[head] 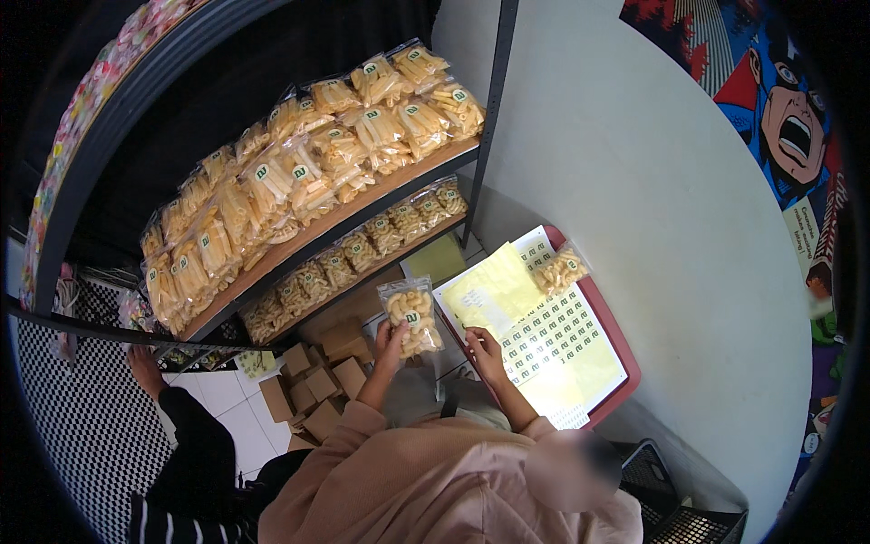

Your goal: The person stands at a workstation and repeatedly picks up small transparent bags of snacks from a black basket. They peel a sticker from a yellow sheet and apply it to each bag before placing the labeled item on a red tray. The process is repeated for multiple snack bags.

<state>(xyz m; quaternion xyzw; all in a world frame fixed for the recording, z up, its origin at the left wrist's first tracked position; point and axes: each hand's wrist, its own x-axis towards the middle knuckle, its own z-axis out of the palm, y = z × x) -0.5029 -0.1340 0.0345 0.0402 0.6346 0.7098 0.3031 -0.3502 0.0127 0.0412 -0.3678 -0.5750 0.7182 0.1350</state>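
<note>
My left hand [389,345] holds a clear zip bag of curved, pale puffed snacks [416,326] upright, its round logo sticker facing up. My right hand [485,355] is over the left edge of the sticker sheets, fingers bent and thumb near the index finger. Something small and dark shows at its fingertips, too small to make out. Beneath lies a white sheet with rows of dark-printed round stickers [554,333], partly covered by a yellow backing sheet [493,282]. A second snack bag [561,270] rests on the sheets' far right corner.
The sheets lie on a red-rimmed table [622,367] against a grey wall [652,204]. A shelf [340,216] holds many stickered snack bags [272,183]. Open cardboard boxes [323,384] stand on the tiled floor. Another person's hand [144,370] reaches towards the rack at left. Black crates [693,523] sit behind.
</note>
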